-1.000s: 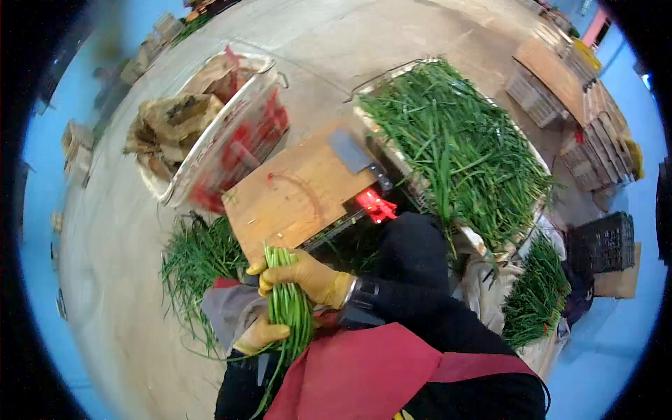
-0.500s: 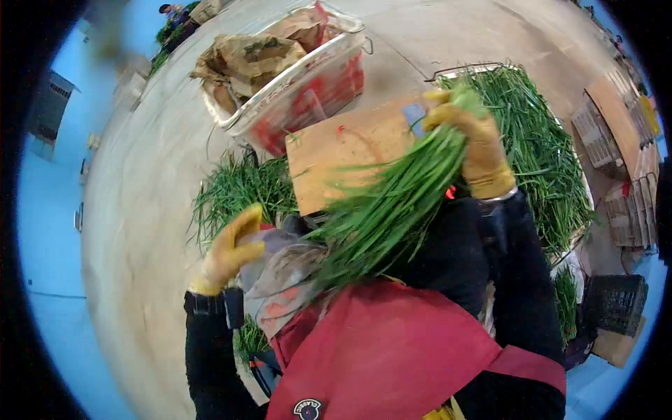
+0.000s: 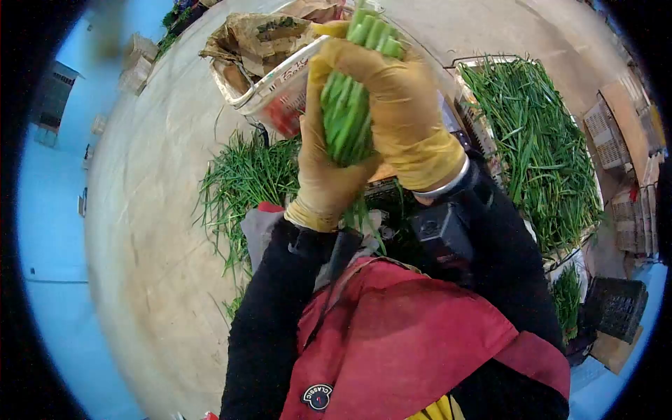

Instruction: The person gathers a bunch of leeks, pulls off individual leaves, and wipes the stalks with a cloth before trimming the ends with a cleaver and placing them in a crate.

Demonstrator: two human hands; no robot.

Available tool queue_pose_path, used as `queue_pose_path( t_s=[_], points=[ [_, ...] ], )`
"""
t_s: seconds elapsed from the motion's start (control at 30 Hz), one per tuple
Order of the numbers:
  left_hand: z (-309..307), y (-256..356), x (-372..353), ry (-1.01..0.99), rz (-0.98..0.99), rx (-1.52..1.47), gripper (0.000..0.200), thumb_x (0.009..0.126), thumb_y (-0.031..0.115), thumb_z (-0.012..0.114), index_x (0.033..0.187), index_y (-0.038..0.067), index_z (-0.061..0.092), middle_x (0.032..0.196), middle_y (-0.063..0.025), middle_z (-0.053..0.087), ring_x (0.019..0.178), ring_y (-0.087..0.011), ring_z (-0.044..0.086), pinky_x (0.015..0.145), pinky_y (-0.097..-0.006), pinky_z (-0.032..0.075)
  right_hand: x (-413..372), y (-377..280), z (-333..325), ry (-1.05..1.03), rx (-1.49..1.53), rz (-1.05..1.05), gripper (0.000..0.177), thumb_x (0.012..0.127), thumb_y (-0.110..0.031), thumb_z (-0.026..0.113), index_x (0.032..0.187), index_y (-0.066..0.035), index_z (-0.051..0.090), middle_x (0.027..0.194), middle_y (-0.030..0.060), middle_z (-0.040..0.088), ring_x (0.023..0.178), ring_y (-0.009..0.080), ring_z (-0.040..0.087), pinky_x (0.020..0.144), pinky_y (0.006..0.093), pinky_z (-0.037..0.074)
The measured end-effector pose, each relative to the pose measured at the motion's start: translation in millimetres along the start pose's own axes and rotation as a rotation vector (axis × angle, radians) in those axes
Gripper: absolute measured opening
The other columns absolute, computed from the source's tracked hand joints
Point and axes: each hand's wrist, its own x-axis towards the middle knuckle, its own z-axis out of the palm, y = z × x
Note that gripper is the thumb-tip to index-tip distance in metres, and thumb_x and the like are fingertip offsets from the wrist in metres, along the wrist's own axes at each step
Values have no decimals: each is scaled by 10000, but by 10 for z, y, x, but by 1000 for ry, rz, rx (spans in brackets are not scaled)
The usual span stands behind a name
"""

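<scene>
Between left hand [image 3: 327, 183] and right hand [image 3: 406, 105], both yellow-gloved and closed round it, a thick green-stalk bundle [image 3: 346, 115] points up the view, stem ends nearer the right.

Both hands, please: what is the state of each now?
Left hand: closed on the green bundle, lower down.
Right hand: closed on the same bundle, higher up.

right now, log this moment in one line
left hand: around green bundle, lower part | right hand: around its upper part | crate: heaped with greens
</scene>
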Motion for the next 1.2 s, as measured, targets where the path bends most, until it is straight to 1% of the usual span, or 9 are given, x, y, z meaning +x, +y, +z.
queue_pose_path(
  t_s=[0.1, 0.27, 0.33, 0.5, 0.73, 0.93, 1.03, 1.1, 1.2],
  points=[
    [-31, -93, 92, 116, 39, -112, 986, 707, -152, 688, 1510, 58, 156, 1416, -132, 420, 1297, -216, 439, 1034, -338, 405, 153, 89, -48, -93, -45, 13, 279, 873, -159, 649, 1111, -13, 643, 976, 69, 678, 841, 146, 643, 773, 265, 501],
    [-564, -109, 343, 439, -39, -34, 473, 766, -30, 714, 1215, -17, 567, 1008, -119, 668, 861, -186, 649, 784, -307, 535, 447, 204, -525, -191, -85, -168, 232, 931, -258, 619, 1019, -50, 674, 934, 38, 668, 872, 103, 609, 787, 265, 479],
    [-952, -165, 381, 574, -1, -127, 272, 802, 72, 711, 1050, -28, 662, 917, -117, 681, 780, -180, 647, 733, -302, 543, 425, 267, -1070, -85, -26, 262, 247, 939, -268, 587, 1043, -63, 677, 913, 20, 661, 834, 103, 605, 757, 259, 474],
    [-2011, -506, 189, 905, -59, -291, 324, 916, 295, 566, 1149, 73, 601, 922, -39, 602, 824, -168, 592, 719, -341, 537, -39, 642, -2276, 316, -335, 523, 246, 914, -262, 583, 1018, -69, 695, 829, -6, 646, 728, 95, 587, 685, 244, 465],
    [-2439, -664, -11, 1005, 13, -207, 318, 909, 283, 568, 1170, 102, 592, 983, -20, 622, 845, -152, 586, 746, -334, 535, -372, 931, -2666, 200, -528, 832, 236, 949, -198, 538, 1088, -66, 674, 831, -13, 649, 723, 72, 589, 627, 222, 461],
    [-2475, -780, -61, 989, 19, -246, 284, 871, 235, 638, 1124, 107, 620, 986, -32, 646, 878, -135, 613, 753, -310, 544, -378, 983, -2376, -63, -698, 687, 200, 939, -113, 553, 1075, -39, 679, 903, 11, 674, 769, 87, 607, 685, 224, 491],
    [-2212, -727, 23, 1024, -26, -303, 272, 909, 245, 575, 1126, 83, 597, 952, -41, 636, 842, -167, 607, 753, -335, 539, -500, 1040, -1937, -170, -710, 294, 196, 896, -42, 576, 1063, -11, 674, 968, 64, 694, 820, 146, 638, 748, 260, 504],
    [-2073, -719, 49, 992, -9, -315, 269, 911, 223, 575, 1140, 84, 597, 959, -44, 640, 855, -170, 614, 742, -344, 542, -311, 1014, -1470, -480, -669, -31, 238, 813, 6, 615, 1040, -46, 667, 885, 132, 670, 796, 281, 648, 698, 371, 510],
    [-1926, -745, 84, 1005, -21, -312, 276, 907, 215, 587, 1147, 79, 602, 964, -48, 642, 862, -164, 614, 742, -339, 542, -283, 1182, -1124, -570, -878, 0, 182, 826, -97, 598, 990, -80, 676, 892, 165, 657, 829, 360, 631, 714, 431, 504]
  ],
)
